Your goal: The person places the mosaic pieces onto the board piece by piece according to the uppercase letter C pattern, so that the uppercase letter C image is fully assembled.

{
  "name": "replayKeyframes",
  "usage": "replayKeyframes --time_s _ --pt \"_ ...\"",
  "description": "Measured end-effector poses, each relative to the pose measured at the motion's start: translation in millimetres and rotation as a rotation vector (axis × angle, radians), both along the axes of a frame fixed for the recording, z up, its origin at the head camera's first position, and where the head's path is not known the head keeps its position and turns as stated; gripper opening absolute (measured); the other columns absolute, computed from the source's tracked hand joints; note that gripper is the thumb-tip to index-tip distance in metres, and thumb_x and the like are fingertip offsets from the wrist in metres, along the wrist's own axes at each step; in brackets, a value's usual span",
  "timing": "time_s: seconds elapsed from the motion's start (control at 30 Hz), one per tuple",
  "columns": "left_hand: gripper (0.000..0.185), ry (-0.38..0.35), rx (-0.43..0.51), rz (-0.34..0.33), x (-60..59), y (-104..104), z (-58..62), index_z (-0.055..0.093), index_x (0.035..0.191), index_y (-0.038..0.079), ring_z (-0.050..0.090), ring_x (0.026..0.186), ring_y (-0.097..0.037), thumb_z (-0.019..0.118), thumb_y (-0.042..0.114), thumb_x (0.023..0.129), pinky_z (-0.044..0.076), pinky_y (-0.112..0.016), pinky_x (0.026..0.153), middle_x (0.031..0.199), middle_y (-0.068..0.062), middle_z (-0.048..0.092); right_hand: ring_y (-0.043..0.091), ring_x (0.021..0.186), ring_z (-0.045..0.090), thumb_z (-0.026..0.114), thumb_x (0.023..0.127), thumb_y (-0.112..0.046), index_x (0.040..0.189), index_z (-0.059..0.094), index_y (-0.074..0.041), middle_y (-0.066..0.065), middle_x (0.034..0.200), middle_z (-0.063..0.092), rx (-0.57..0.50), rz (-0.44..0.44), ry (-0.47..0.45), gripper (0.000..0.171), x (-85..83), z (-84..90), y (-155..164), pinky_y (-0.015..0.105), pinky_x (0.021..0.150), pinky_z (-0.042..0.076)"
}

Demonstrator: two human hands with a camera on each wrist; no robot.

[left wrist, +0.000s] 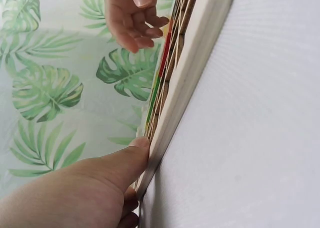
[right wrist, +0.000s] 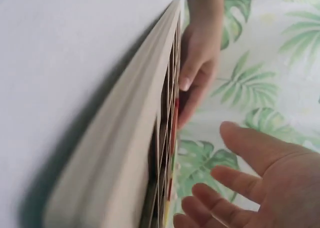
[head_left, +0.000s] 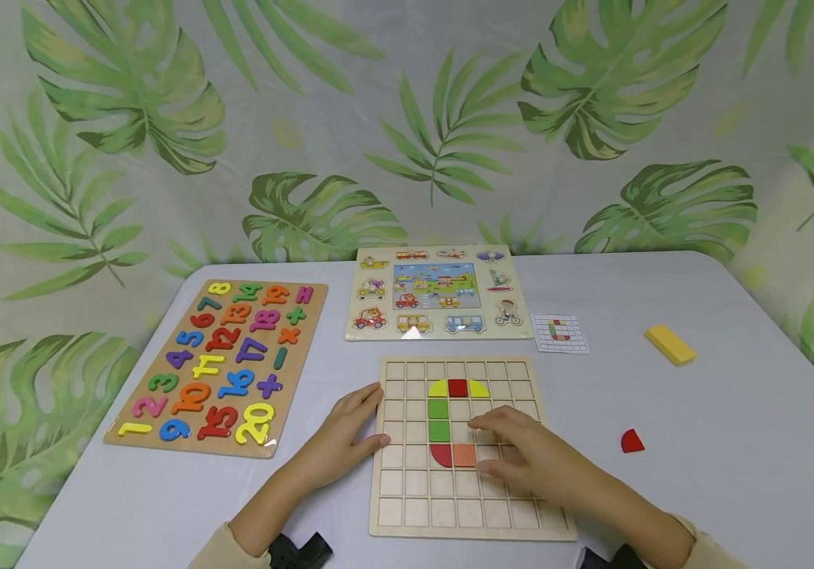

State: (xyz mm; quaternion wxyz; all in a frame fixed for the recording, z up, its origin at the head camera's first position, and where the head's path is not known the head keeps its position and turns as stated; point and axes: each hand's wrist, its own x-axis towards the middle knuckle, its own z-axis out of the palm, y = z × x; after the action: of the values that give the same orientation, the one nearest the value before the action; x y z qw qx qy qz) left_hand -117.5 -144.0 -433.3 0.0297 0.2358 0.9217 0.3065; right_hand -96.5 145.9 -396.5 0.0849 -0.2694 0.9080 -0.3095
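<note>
A wooden grid board point(head_left: 450, 506) lies at the table's front middle. In it sit a red square point(head_left: 457, 387) between two yellow quarter pieces, two green squares point(head_left: 439, 419), a red quarter point(head_left: 441, 455) and an orange square point(head_left: 464, 454). My left hand point(head_left: 360, 433) rests with straight fingers against the board's left edge point(left wrist: 190, 72); its thumb point(left wrist: 125, 160) touches the rim. My right hand point(head_left: 514, 450) hovers over the grid just right of the orange square, fingers spread and relaxed point(right wrist: 250, 183), holding nothing.
A number puzzle board point(head_left: 222, 363) lies at the left and a vehicle puzzle point(head_left: 435, 292) behind the grid. A small pattern card point(head_left: 559, 332), a yellow block point(head_left: 670, 344) and a loose red quarter piece point(head_left: 631, 441) lie to the right.
</note>
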Motion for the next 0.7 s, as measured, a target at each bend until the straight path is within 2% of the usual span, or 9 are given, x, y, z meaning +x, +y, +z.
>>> replayKeyframes --time_s 0.1,0.23,0.37,0.43,0.5,0.57,0.7 --pt "0.066 -0.015 0.003 -0.002 0.2 0 -0.2 0.021 0.132 0.010 0.013 0.121 -0.019 0.047 0.042 0.080 0.021 -0.039 0.094 0.135 -0.001 0.017 0.001 0.103 0.037 0.057 0.073 -0.042 0.116 0.044 -0.027 -0.020 0.114 0.036 0.004 -0.061 0.038 0.048 2.1 9.4 11 0.030 0.084 0.037" --pt "0.066 -0.010 0.000 -0.007 0.3 0 -0.3 0.020 0.132 0.010 0.013 0.122 -0.019 0.047 0.042 0.080 0.021 -0.039 0.094 0.135 -0.001 0.017 0.004 0.104 0.037 0.060 0.072 -0.037 0.116 0.044 -0.027 -0.016 0.116 0.038 -0.010 -0.104 0.180 0.048 6.6 19.9 35 0.030 0.082 0.038" --pt "0.067 0.017 -0.005 -0.002 0.2 0 -0.5 0.022 0.131 0.009 0.015 0.121 -0.019 0.047 0.043 0.079 0.023 -0.038 0.094 0.135 -0.002 0.019 0.006 0.102 0.039 0.064 0.070 -0.029 0.115 0.047 -0.022 -0.010 0.113 0.043 -0.025 -0.120 0.348 0.049 10.3 23.6 66 0.018 0.080 0.035" --pt "0.066 0.021 -0.003 0.007 0.4 0 -0.4 0.023 0.131 0.009 0.015 0.121 -0.018 0.048 0.042 0.079 0.023 -0.037 0.094 0.135 -0.001 0.019 0.004 0.101 0.039 0.067 0.068 -0.024 0.113 0.048 -0.020 -0.009 0.110 0.045 -0.030 -0.140 0.389 0.050 11.3 22.4 82 0.010 0.080 0.031" --pt "0.066 0.019 0.000 0.012 0.8 0 -0.3 0.024 0.131 0.010 0.015 0.121 -0.018 0.048 0.042 0.079 0.022 -0.036 0.094 0.135 -0.001 0.019 0.000 0.100 0.037 0.068 0.067 -0.022 0.113 0.048 -0.021 -0.010 0.109 0.046 -0.032 -0.178 0.392 0.050 12.7 18.9 95 0.004 0.079 0.026" --pt "0.066 0.019 -0.002 0.009 0.8 0 -0.3 0.023 0.131 0.010 0.015 0.121 -0.018 0.048 0.042 0.079 0.022 -0.037 0.094 0.135 -0.001 0.019 -0.001 0.098 0.038 0.069 0.066 -0.020 0.112 0.049 -0.023 -0.011 0.108 0.046 -0.025 -0.215 0.380 0.050 13.9 13.7 108 0.003 0.078 0.026" --pt "0.066 0.005 0.003 -0.001 0.6 -1 -0.4 0.021 0.132 0.010 0.014 0.121 -0.021 0.047 0.042 0.080 0.022 -0.040 0.094 0.135 -0.002 0.018 0.005 0.088 0.046 0.069 0.066 -0.017 0.110 0.050 -0.021 -0.010 0.106 0.047 0.017 -0.251 0.324 0.048 14.9 0.5 130 0.007 0.072 0.034"
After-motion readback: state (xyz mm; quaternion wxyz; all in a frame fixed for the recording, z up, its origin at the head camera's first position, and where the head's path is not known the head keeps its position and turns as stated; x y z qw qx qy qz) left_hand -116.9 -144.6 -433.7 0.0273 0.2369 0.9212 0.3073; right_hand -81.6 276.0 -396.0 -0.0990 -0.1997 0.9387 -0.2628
